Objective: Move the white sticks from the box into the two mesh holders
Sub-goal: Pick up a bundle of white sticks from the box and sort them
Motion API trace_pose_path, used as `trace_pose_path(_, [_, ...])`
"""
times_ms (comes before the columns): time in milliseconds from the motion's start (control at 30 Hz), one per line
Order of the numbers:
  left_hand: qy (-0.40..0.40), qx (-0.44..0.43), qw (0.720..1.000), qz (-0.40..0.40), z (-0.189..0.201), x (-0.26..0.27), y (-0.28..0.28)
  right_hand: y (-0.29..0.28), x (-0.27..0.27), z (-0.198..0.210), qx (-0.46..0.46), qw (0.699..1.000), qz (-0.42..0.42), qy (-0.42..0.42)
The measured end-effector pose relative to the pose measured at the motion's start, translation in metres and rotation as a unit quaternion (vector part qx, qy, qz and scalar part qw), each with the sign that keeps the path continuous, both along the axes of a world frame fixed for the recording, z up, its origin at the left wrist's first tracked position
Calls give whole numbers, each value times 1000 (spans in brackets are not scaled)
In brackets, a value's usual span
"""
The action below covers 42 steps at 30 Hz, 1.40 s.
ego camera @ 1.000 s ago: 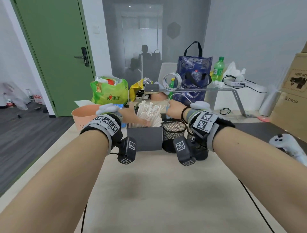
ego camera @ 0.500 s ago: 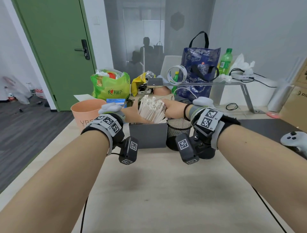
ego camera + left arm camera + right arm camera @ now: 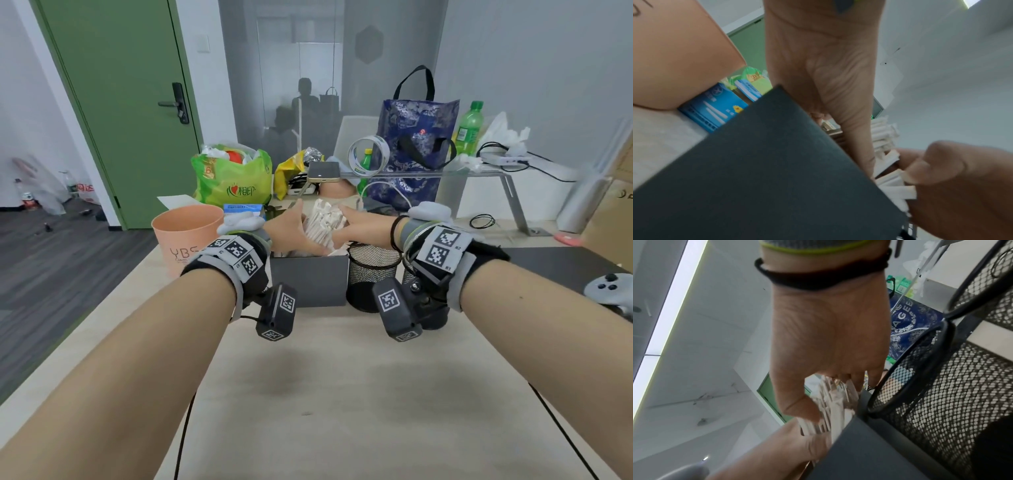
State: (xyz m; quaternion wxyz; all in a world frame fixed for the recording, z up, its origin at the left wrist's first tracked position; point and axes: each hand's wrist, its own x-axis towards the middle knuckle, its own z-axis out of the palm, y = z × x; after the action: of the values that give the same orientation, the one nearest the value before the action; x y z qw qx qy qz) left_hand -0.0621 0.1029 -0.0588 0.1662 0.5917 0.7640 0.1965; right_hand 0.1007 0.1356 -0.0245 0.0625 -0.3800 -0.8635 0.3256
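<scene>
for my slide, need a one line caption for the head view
Both hands, left hand and right hand, grip a bundle of white sticks above the dark box, beside a mesh holder.

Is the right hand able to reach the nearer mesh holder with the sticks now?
Probably yes. The right hand grips the white sticks above the box, and the open mesh holder stands right beside it with nothing between.

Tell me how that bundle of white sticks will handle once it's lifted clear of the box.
The white sticks are many thin, loose pieces, so some will probably slip from the grip. They look light. Both the left hand and right hand squeeze them over the box, suggesting the bundle splays easily.
</scene>
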Motion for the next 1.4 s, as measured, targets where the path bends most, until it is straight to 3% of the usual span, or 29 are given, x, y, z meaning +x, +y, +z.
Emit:
trace_pose_path(167, [51, -29, 998, -15, 3, 4, 12, -3, 4, -2, 11, 999, -7, 44])
trace_pose_path(500, [78, -37, 996, -5, -7, 9, 14, 23, -7, -20, 16, 998, -52, -16])
trace_pose_path(667, [-15, 1, 1000, -18, -6, 11, 11, 21, -5, -17, 18, 998, -54, 15])
trace_pose_path(867, [-146, 98, 984, -19, 10, 3, 12, 13, -7, -4, -10, 989, 2, 151])
trace_pose_path(1033, [-155, 122, 980, 10, -9, 1, 13, 13, -6, -9, 4, 994, 8, 111])
trace_pose_path(1233, [-125, 40, 991, 30, -6, 0, 18, 19, -12, -2, 67, 985, -44, 154])
trace_pose_path(1400, [-78, 30, 994, 67, -13, 3, 23, 17, -21, -3, 90, 990, -36, 99])
